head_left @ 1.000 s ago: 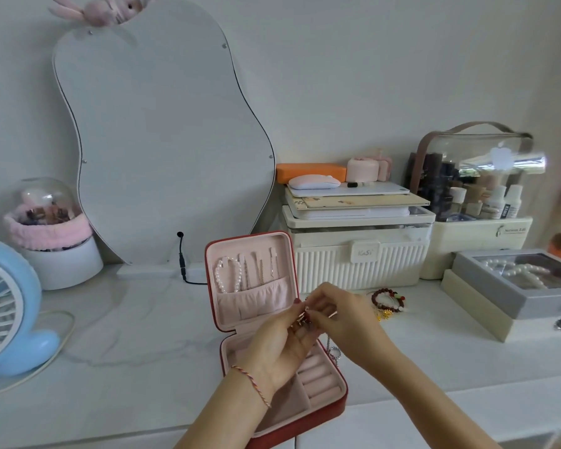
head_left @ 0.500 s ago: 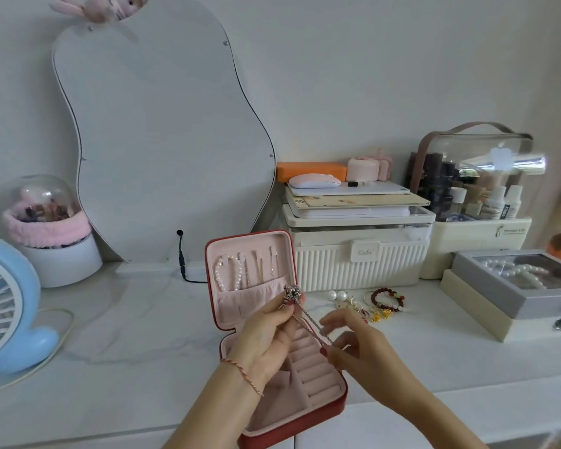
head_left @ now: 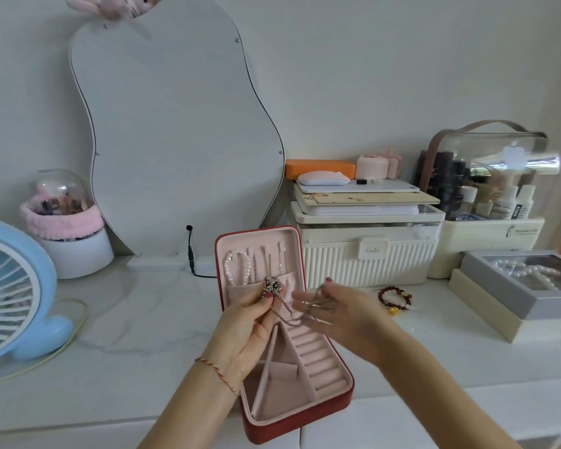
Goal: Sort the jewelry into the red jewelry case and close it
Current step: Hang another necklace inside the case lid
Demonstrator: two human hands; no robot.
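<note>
- While the red jewelry case point(head_left: 292, 413) is lying open on the white counter point(head_left: 127, 345), its front corner is reaching the counter's front edge, and its pink-lined lid point(head_left: 259, 254) is standing upright at the back.
- Over the case's tray, the left hand point(head_left: 240, 332) is pinching a silver pendant point(head_left: 271, 284) between thumb and fingertips, just in front of the lid's pocket.
- From the pendant a thin chain point(head_left: 285, 314) is sagging across to the right hand point(head_left: 347, 315), hanging above the case's ring rolls.
- Right of the pendant, the right hand's fingers are spreading fairly wide with the chain draped over them; the hand is blurred, so a true pinch is hard to confirm.
- Inside the lid, a pearl bracelet point(head_left: 237, 267) is hanging at the left beside several thin chains.
- Right of the case, a red bead bracelet point(head_left: 394, 296) is lying on the counter, well apart from the hands.
- Behind the case, a ribbed cream box point(head_left: 366, 257) is standing close to the lid's right edge, and a curvy mirror point(head_left: 175, 131) is leaning against the wall to the left.
- Left of the case, bare counter is stretching toward a blue fan point(head_left: 17, 299).
</note>
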